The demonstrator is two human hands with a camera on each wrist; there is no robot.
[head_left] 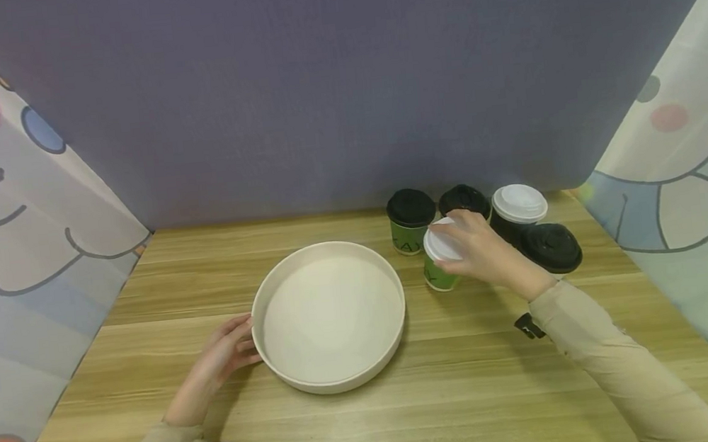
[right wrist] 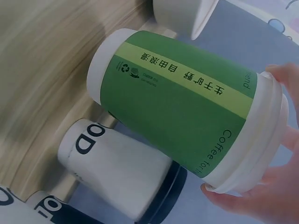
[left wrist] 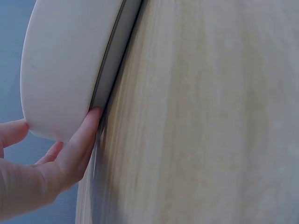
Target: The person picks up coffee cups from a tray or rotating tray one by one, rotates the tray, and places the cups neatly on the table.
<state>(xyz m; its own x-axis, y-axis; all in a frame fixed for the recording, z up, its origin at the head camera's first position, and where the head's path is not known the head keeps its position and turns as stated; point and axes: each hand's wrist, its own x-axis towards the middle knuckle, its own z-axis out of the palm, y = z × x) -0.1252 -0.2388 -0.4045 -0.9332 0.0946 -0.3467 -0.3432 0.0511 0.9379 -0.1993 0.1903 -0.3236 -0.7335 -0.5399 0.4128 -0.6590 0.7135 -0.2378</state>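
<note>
A round cream tray point(head_left: 332, 323) with a low wall lies on the wooden table. At its left side, my left hand point(head_left: 232, 346) rests its fingertips against the wall; in the left wrist view one finger point(left wrist: 84, 135) reaches the tray's lower edge. My right hand point(head_left: 481, 248) grips a paper coffee cup by its white lid from above. That cup point(right wrist: 177, 102) has a green sleeve with a yellow-green stripe. It is upright to the right of the tray; whether its base touches the table I cannot tell.
Behind the held cup stands a green-sleeved cup with a black lid point(head_left: 410, 208). To its right are another black-lidded cup point(head_left: 464, 200), a dark cup with a white lid point(head_left: 520, 203) and a further black lid point(head_left: 551, 248). A grey panel point(head_left: 342, 94) closes the table's back.
</note>
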